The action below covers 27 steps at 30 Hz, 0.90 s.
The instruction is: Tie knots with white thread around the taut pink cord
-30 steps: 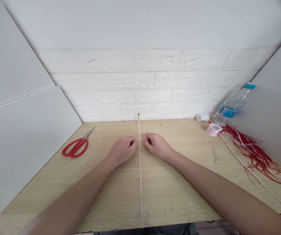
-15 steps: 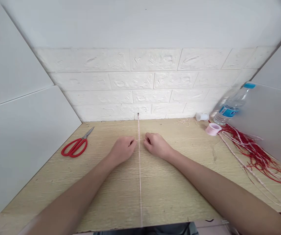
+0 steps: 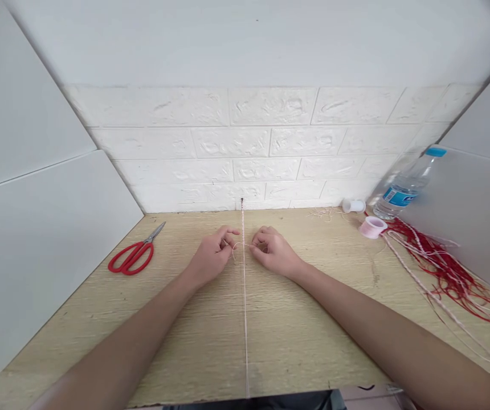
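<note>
A thin pink-and-white cord runs taut down the middle of the wooden table, from a dark pin at the wall to the near edge. My left hand sits just left of it and my right hand just right of it. Both pinch a fine pale thread that loops across the cord between the fingertips. The other fingers of each hand are lifted and spread a little.
Red-handled scissors lie at the left. At the far right are a small white spool, a pink spool, a water bottle on its side and a tangle of red and white cords. White panels wall both sides.
Both hands have loosened from tight fists beside the cord; fingers have lifted and spread, and the thread between them now shows as a slack loop.
</note>
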{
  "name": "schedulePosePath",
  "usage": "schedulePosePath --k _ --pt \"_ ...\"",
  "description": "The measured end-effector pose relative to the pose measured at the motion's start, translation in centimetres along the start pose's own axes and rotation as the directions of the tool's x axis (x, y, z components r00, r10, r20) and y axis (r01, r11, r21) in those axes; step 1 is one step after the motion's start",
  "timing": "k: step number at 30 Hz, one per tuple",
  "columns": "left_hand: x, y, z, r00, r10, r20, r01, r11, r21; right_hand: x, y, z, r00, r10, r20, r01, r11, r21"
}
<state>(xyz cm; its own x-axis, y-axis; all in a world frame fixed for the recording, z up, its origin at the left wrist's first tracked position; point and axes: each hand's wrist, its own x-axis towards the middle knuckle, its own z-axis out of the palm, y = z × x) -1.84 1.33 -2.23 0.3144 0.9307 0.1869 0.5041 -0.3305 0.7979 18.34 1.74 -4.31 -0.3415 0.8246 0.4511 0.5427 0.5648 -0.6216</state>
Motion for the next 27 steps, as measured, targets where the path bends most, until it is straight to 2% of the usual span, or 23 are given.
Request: schedulePosePath --k 3,6,10,13,18,24,27 --pt "-0.1 0.3 0.1 0.997 0.07 0.021 -0.071 0.997 0.044 -0.1 -0.2 -0.1 0.994 0.076 0.075 -0.083 0.991 0.104" --pt "-0.2 0.6 0.1 0.992 0.117 0.035 -0.12 0.988 0.095 -0.3 -0.3 -0.2 0.976 0.156 0.15 -0.192 0.945 0.265" --pt "-0.4 1.0 0.1 0.99 0.127 0.062 -0.133 0.985 0.109 -0.3 -0.4 -0.2 0.975 0.14 0.173 -0.199 0.898 0.393" --pt "-0.4 1.2 0.2 0.992 0.11 0.063 -0.116 0.987 0.113 -0.3 -0.6 -0.4 0.974 0.103 0.2 -0.179 0.894 0.412" --pt "-0.4 1.0 0.5 0.995 0.083 0.053 -0.089 0.989 0.114 -0.3 -1.1 -0.6 0.964 0.113 0.24 -0.204 0.894 0.398" --pt "-0.4 1.0 0.6 0.996 0.075 0.048 -0.08 0.988 0.13 -0.5 -1.1 -0.2 0.966 0.107 0.234 -0.193 0.903 0.385" --pt "-0.4 1.1 0.4 0.997 0.061 0.039 -0.065 0.991 0.117 -0.4 -0.8 -0.1 0.975 0.119 0.189 -0.179 0.922 0.343"
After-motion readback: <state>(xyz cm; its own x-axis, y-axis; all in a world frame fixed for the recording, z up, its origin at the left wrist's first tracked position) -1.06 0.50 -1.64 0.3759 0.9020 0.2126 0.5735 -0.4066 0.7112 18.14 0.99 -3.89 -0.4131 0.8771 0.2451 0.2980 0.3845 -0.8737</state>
